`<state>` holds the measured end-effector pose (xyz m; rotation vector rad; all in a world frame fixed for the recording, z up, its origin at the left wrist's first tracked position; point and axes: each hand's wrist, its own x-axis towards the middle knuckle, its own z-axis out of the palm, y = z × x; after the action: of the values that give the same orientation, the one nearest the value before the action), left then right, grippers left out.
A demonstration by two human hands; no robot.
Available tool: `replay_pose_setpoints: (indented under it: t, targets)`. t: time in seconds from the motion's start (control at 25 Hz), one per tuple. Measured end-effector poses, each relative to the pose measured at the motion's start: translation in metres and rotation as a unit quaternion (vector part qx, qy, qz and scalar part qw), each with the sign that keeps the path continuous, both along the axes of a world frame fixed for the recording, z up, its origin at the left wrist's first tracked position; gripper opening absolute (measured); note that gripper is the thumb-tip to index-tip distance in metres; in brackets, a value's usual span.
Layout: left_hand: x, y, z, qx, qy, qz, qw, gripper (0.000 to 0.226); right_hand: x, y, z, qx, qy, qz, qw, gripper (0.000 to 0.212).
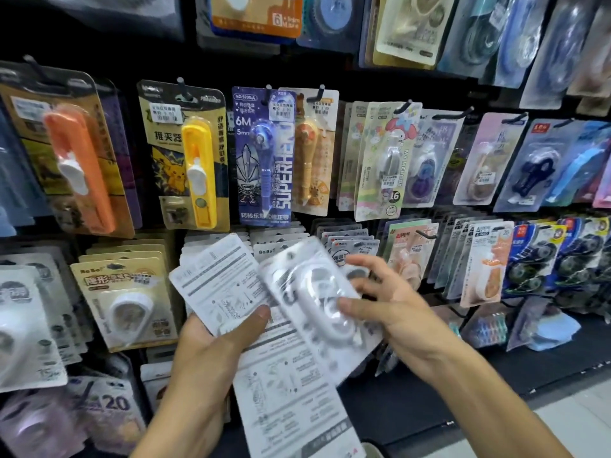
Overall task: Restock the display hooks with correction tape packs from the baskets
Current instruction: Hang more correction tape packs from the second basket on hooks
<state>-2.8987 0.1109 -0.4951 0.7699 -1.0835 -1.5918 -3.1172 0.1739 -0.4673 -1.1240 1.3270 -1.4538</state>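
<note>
My left hand (211,352) grips a fanned stack of white correction tape packs (218,285), their printed backs facing me. My right hand (390,305) pinches one white blister pack (317,302) at the front of the stack, thumb on its clear bubble and fingers behind it. The pack is tilted and blurred. Just behind my hands, a row of white packs (277,241) hangs on a display hook.
A black display wall is full of hanging packs: an orange tool (82,166), a yellow one (198,170), a purple pen-type pack (264,153), a pink-character pack (386,160). Gold packs (125,292) hang at lower left. A black shelf ledge (496,368) runs at lower right.
</note>
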Motion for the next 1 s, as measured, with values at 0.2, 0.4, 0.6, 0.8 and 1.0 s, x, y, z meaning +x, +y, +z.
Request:
replay_pose_setpoints:
  t: [0.2,0.4,0.6,0.8,1.0]
  targets:
    - [0.003,-0.006,-0.001,0.025,-0.009,0.058,0.998,0.021,-0.04,-0.005,-0.013,0.018,-0.036,-0.173,0.984,0.037]
    - [-0.001,-0.003,-0.001,0.028,-0.004,0.071,0.997,0.02,-0.034,-0.001,-0.019,0.041,0.069,-0.218,0.973,0.038]
    - [-0.006,0.001,-0.001,0.008,0.002,0.115,0.993,0.027,0.007,0.007,-0.016,0.057,0.259,-0.113,0.958,0.033]
    - [-0.009,-0.002,-0.005,0.012,-0.006,0.153,0.988,0.012,0.042,0.005,-0.017,0.084,0.086,0.096,0.988,0.013]
    - [0.01,-0.017,-0.002,0.028,-0.013,0.095,0.995,0.008,0.016,0.005,-0.013,-0.297,0.48,-0.115,0.817,0.026]
